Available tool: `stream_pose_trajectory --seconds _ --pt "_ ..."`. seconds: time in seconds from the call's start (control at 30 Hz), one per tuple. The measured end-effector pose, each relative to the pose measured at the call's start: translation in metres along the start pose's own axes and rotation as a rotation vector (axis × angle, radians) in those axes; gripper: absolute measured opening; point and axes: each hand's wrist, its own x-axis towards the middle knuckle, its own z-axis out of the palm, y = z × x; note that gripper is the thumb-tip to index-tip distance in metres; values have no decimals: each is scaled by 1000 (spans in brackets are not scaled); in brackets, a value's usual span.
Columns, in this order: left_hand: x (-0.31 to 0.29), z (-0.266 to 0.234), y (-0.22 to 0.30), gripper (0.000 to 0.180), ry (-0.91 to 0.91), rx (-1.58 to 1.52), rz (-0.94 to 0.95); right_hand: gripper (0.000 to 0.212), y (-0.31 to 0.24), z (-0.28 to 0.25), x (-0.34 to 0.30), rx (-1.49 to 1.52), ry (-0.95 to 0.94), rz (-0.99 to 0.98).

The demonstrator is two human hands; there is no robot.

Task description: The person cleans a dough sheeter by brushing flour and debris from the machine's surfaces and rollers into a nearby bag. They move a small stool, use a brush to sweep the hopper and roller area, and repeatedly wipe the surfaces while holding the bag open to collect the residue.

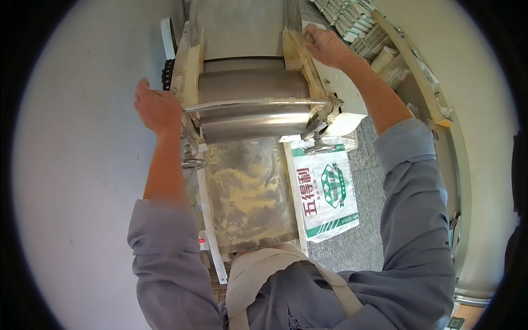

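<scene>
Cream cloth apron (pixel 247 269); my left hand (pixel 158 108), right hand (pixel 328 47): curled, grip unclear; slip onto grey steel rollers (pixel 254 83) risks pinching.

Greys, creams and yellow about the roller machine (pixel 253 82)

The rollers (pixel 256 122) were silver-grey; the side frames (pixel 191 77) were cream. The grey-brown tray (pixel 275 231) bore irregular pale-yellow streaks of powder (pixel 247 195) between white rails (pixel 216 256). The white sack (pixel 327 206) was patterned with green bands, diagonal stripes, a green emblem (pixel 334 186) and dark-red lettering (pixel 306 190). Sleeves (pixel 412 187) were blue-grey, the apron (pixel 258 269) cream, the wall (pixel 82 165) pale grey, the floor (pixel 367 192) speckled grey.
</scene>
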Motion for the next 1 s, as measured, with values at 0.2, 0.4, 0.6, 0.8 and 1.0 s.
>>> stream_pose_trajectory --seconds 0.2,0.4,0.6,0.8,1.0 --pt "1 0 1 34 2 19 -3 23 -11 -11 -42 57 -182 -12" --pt "2 -1 5 35 -1 26 -66 23 6 -65 -35 263 -61 103" --pt "2 0 4 35 21 28 -45 24 50 -44 -48 -239 -208 223" --pt "1 0 1 35 22 53 -3 28 7 -22 -50 52 -149 86" --pt "2 1 -1 36 34 64 4 31 -35 -31 -46 83 -75 26"
